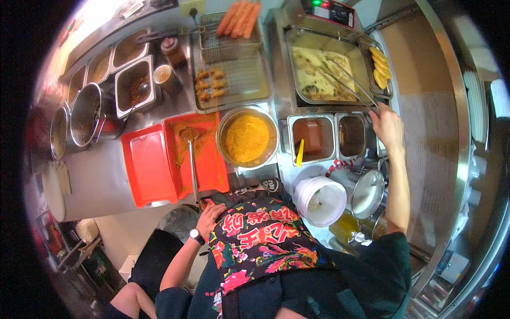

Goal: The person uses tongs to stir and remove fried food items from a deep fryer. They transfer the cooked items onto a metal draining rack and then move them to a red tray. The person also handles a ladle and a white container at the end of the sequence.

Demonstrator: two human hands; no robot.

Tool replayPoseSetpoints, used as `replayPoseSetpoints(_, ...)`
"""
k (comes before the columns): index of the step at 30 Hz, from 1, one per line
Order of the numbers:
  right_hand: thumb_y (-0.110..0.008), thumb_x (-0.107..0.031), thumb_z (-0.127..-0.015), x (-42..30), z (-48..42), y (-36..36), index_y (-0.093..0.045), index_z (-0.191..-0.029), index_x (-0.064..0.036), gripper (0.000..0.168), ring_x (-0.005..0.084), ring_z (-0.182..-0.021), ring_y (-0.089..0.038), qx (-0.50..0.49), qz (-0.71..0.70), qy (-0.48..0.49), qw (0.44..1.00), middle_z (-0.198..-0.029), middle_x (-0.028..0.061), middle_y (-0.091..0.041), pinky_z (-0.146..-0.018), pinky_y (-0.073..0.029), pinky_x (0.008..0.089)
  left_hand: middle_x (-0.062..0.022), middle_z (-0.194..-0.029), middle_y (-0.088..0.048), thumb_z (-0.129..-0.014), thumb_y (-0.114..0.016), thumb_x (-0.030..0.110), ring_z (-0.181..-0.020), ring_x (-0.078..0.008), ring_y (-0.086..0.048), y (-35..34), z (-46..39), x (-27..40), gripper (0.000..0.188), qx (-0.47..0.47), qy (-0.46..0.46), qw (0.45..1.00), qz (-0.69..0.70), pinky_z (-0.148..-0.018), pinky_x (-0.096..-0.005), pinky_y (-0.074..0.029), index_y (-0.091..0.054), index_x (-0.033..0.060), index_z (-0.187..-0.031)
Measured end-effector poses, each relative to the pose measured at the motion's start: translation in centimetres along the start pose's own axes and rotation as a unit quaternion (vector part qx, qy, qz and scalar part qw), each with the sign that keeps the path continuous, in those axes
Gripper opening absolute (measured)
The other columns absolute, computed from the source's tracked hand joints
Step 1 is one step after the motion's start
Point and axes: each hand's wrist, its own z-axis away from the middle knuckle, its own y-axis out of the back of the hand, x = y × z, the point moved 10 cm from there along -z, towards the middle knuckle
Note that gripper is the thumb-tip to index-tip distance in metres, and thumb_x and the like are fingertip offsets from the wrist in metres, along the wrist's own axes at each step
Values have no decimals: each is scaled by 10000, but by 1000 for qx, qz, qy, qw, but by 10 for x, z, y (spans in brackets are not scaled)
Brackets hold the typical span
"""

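My right hand grips long metal tongs, whose tips reach into the fryer vat. Pale pieces of food lie among foam in the oil there; blur hides what the tips touch. At my waist, my left hand rests against the side of a flowered apron; whether it pinches the cloth is unclear. Close to its fingers is the lower end of a long-handled metal ladle. The ladle's bowl lies in a red tray dusted with orange-brown powder.
Beside that tray are another red tray and a steel bowl of yellow powder. Sausages and small fried pieces lie over the draining tray. Sauce pans, stacked white tubs and yellow fried pieces are near my right arm.
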Motion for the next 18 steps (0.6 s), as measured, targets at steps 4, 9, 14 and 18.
replayPoseSetpoints(4, -658, -246, -842, 0, -14, -50, -627, -967, -17, 263, 392, -788, -652, -68, -5, -17, 998, -833, 220, -663, -688, -522, 483, -170, -1217, -573, -794, -663, 230, -1065, -357, -557, -3, 0, -7, 499, -3, 11, 1000, 20, -941, -449, -442, -502, 41, -1226)
replayPoseSetpoints(9, -673, -249, -827, -11, -30, -85, -632, -919, -8, 260, 406, -794, -649, -99, -2, -20, 995, -832, 245, -658, -699, -518, 502, -169, -1219, -573, -794, -656, 210, -1070, -357, -557, -3, 0, -5, 482, -4, 12, 1000, 12, -931, -446, -447, -503, 37, -1217)
replayPoseSetpoints(14, -641, -263, -853, -26, -48, -92, -686, -805, -11, 260, 375, -797, -673, -79, 13, -17, 997, -801, 209, -676, -729, -537, 462, -173, -1223, -570, -808, -643, 207, -1073, -361, -557, -4, 3, -6, 464, -3, 14, 1000, 8, -937, -451, -442, -501, 34, -1214)
replayPoseSetpoints(18, -628, -255, -861, -22, -51, -101, -678, -818, -6, 258, 389, -775, -665, -72, 11, -3, 997, -777, 230, -664, -714, -531, 474, -180, -1217, -573, -809, -647, 217, -1071, -363, -560, 1, -4, 5, 473, -3, 9, 1000, 9, -939, -454, -440, -494, 33, -1216)
